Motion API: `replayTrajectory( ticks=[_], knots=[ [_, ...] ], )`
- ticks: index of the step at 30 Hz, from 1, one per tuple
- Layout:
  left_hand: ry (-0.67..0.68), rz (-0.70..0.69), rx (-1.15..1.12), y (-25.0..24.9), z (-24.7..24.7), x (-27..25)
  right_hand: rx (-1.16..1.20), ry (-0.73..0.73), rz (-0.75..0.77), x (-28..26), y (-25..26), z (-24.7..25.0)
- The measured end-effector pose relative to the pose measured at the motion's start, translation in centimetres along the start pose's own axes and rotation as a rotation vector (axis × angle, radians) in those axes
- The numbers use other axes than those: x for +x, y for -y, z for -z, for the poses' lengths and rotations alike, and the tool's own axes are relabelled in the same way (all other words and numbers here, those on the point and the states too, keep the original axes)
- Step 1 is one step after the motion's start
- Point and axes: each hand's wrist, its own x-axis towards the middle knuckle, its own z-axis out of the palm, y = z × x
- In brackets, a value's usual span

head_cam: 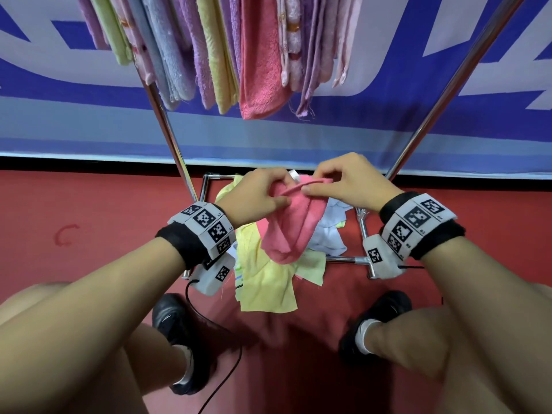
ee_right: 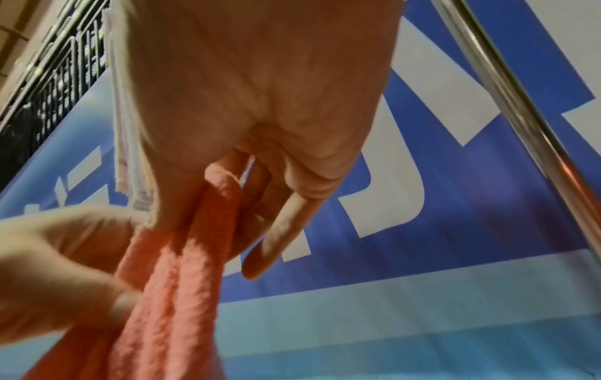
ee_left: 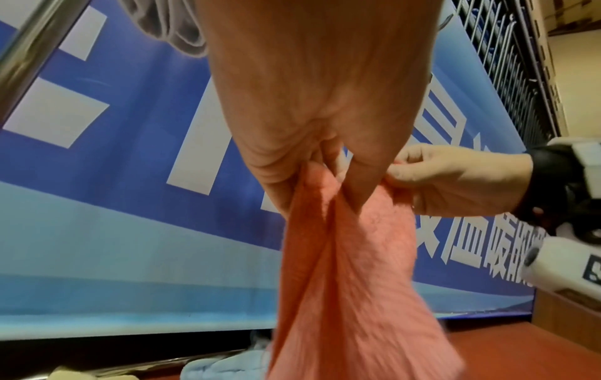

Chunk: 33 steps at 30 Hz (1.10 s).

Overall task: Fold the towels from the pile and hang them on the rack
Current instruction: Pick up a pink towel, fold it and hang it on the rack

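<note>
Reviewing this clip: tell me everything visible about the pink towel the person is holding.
The pink towel looks like soft terry cloth, coral-pink, and is bunched lengthwise rather than flat. The left hand and right hand pinch its top edge close together, and the rest hangs loosely in folds. In the head view it hangs in front of the pile of yellow and white towels by the rack's base; whether its lower end touches them cannot be told.
</note>
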Motion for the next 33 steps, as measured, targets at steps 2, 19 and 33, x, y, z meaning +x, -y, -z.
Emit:
replayTrajectory(
  ticks=[2, 19, 33],
  knots=[
    [-0.049, 0.014, 0.037, 0.2, 0.0, 0.0, 0.071, -0.046, -0.008, 0.0, 0.0, 0.7],
    [-0.193, -0.087, -0.183, 0.1, 0.3, 0.0, -0.053, -0.057, -0.035, 0.1, -0.3, 0.0],
    [-0.108, 0.120, -0.163, 0.6, 2.8, 0.7, 0.009, 0.073, -0.162, 0.6, -1.4, 1.6]
  ],
)
